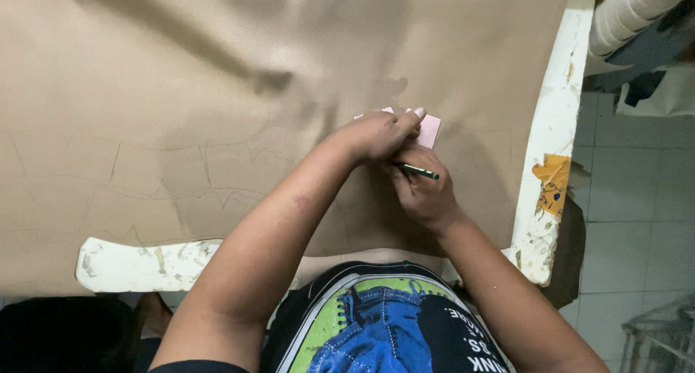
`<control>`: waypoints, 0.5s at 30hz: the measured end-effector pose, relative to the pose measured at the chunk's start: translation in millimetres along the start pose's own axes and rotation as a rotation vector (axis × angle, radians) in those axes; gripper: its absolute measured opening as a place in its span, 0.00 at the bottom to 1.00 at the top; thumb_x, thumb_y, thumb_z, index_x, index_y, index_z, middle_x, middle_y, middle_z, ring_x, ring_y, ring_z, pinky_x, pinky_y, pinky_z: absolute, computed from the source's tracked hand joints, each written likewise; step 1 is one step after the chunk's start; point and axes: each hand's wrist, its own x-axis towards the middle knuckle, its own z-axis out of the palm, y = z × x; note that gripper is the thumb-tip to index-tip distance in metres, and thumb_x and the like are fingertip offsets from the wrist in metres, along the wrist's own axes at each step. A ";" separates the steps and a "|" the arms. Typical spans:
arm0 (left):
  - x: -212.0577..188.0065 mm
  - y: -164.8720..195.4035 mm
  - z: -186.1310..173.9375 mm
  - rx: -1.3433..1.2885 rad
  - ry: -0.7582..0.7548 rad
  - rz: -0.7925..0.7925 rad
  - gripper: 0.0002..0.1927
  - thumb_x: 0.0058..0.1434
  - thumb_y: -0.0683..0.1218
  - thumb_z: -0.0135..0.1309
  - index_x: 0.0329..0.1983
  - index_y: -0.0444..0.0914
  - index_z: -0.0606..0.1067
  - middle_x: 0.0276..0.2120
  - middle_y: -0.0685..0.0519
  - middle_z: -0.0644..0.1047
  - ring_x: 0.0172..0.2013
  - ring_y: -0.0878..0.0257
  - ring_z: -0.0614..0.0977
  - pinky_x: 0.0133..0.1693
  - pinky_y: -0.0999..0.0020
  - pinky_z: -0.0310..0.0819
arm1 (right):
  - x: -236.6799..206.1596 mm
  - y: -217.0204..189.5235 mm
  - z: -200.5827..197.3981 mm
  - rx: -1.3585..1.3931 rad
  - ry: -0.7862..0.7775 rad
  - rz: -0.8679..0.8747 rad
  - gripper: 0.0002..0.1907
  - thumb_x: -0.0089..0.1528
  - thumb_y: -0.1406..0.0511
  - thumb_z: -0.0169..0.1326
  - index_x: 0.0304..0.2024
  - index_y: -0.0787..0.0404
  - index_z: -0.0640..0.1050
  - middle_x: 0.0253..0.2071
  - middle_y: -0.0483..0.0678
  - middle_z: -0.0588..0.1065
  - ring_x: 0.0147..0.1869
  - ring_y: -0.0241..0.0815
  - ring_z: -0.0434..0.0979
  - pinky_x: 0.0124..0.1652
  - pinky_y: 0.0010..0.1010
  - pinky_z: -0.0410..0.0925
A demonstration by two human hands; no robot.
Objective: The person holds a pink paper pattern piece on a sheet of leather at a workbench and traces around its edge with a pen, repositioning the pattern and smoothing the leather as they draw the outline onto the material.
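I see my left hand [376,136] pressing flat, fingers spread, on a small pale pink card template [428,129] that lies on the wide tan sheet of soft leather-like material [217,91] draped over the worn white table [554,127]. My right hand [426,192] has its fingers closed around a thin dark green pencil [420,172], just beside the template's near edge. I judge the card light, stiff and prone to sliding, best pinned from above; the sheet looks limp and would wrinkle if tugged.
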 end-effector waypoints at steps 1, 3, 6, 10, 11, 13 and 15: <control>-0.3 -0.6 0.5 -0.025 0.004 0.009 0.39 0.67 0.69 0.26 0.50 0.39 0.81 0.49 0.40 0.81 0.52 0.44 0.80 0.56 0.57 0.70 | 0.0 0.0 2.3 0.016 -0.016 -0.002 0.06 0.64 0.70 0.59 0.44 0.64 0.78 0.42 0.54 0.78 0.48 0.55 0.79 0.49 0.41 0.72; -1.4 -1.9 0.5 -0.052 0.029 0.026 0.38 0.67 0.68 0.28 0.50 0.39 0.81 0.49 0.41 0.81 0.52 0.44 0.80 0.56 0.57 0.70 | -0.5 2.4 4.3 0.043 -0.033 0.003 0.07 0.64 0.70 0.59 0.44 0.64 0.78 0.42 0.54 0.78 0.48 0.54 0.79 0.48 0.41 0.72; -14.4 -6.9 0.6 0.008 0.152 0.074 0.33 0.69 0.64 0.32 0.50 0.40 0.81 0.50 0.43 0.82 0.54 0.45 0.80 0.58 0.57 0.70 | -4.4 9.9 3.3 0.146 -0.017 0.068 0.05 0.66 0.71 0.55 0.44 0.63 0.77 0.41 0.53 0.77 0.45 0.52 0.79 0.47 0.40 0.72; -64.7 -31.3 2.3 0.476 0.506 0.251 0.24 0.71 0.58 0.40 0.60 0.43 0.77 0.63 0.49 0.74 0.65 0.50 0.73 0.67 0.51 0.59 | -10.8 31.8 -13.9 0.143 0.056 0.335 0.05 0.69 0.70 0.49 0.44 0.63 0.76 0.41 0.51 0.74 0.39 0.51 0.77 0.42 0.38 0.71; -78.8 -40.4 0.7 0.647 0.597 0.310 0.24 0.71 0.57 0.43 0.64 0.44 0.74 0.68 0.50 0.70 0.69 0.52 0.69 0.69 0.47 0.52 | -12.1 39.1 -20.3 0.056 0.077 0.418 0.07 0.68 0.69 0.49 0.45 0.64 0.76 0.42 0.52 0.73 0.39 0.52 0.76 0.41 0.38 0.71; -98.8 -58.1 -5.8 0.713 0.586 0.206 0.28 0.72 0.58 0.42 0.72 0.43 0.66 0.74 0.50 0.60 0.73 0.51 0.59 0.72 0.47 0.44 | -5.3 59.7 -34.2 -0.334 0.136 0.297 0.15 0.67 0.67 0.52 0.55 0.65 0.77 0.54 0.57 0.71 0.52 0.55 0.78 0.51 0.40 0.72; -109.4 -75.0 -19.8 0.752 0.643 0.101 0.32 0.73 0.59 0.42 0.77 0.43 0.60 0.77 0.48 0.54 0.75 0.48 0.52 0.72 0.46 0.38 | -0.3 76.2 -57.3 -0.677 0.181 0.338 0.28 0.64 0.60 0.62 0.61 0.69 0.73 0.57 0.62 0.68 0.58 0.63 0.74 0.55 0.45 0.69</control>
